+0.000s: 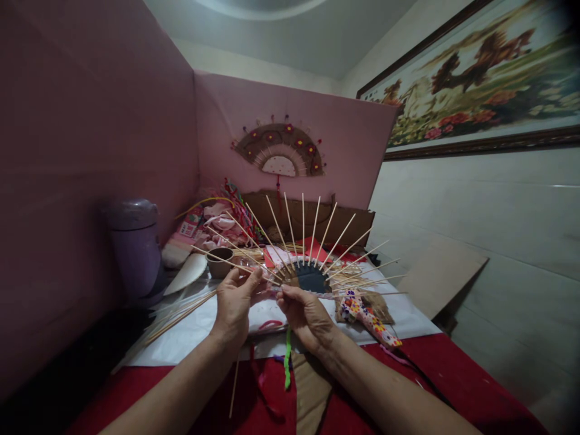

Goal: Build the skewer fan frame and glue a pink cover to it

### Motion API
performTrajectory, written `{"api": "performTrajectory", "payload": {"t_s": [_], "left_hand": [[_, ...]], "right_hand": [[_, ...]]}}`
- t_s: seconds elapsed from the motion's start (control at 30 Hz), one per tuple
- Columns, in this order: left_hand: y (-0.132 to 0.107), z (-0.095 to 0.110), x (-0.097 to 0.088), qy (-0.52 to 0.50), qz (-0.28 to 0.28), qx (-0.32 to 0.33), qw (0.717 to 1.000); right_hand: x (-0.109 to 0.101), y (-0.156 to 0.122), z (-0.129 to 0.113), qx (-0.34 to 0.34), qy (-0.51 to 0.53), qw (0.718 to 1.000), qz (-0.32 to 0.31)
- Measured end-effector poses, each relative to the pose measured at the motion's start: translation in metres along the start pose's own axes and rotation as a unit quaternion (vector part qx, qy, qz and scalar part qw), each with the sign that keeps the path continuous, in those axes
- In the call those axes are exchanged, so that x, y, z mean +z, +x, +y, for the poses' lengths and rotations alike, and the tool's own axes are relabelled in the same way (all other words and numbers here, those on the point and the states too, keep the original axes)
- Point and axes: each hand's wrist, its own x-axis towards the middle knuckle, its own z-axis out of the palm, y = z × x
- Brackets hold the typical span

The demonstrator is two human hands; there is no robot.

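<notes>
A half-round fan frame faces me, with a dark centre and several thin wooden sticks spreading out from its curved edge like rays. My left hand is at the frame's left end, thumb and fingers closed on one of the lowest sticks. At the frame's lower left edge, my right hand pinches the base close to where that stick meets it. The right fingertips partly cover the spot, so the exact contact is hidden. A pale pink frill trims part of the base's rim.
Behind stand a brown cup, a purple lidded container and a heap of pink fabric. A decorated fan hangs on the pink board. Loose sticks, a flowered fabric piece, cardboard and a green strip lie nearby.
</notes>
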Motion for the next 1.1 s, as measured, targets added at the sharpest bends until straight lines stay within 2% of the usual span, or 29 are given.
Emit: {"api": "performTrajectory", "payload": {"t_s": [1.1], "left_hand": [[-0.0018, -0.0008, 0.0008, -0.003, 0.004, -0.002, 1.000]], "right_hand": [[-0.0036, 0.0045, -0.0010, -0.002, -0.016, 1.000, -0.011]]}}
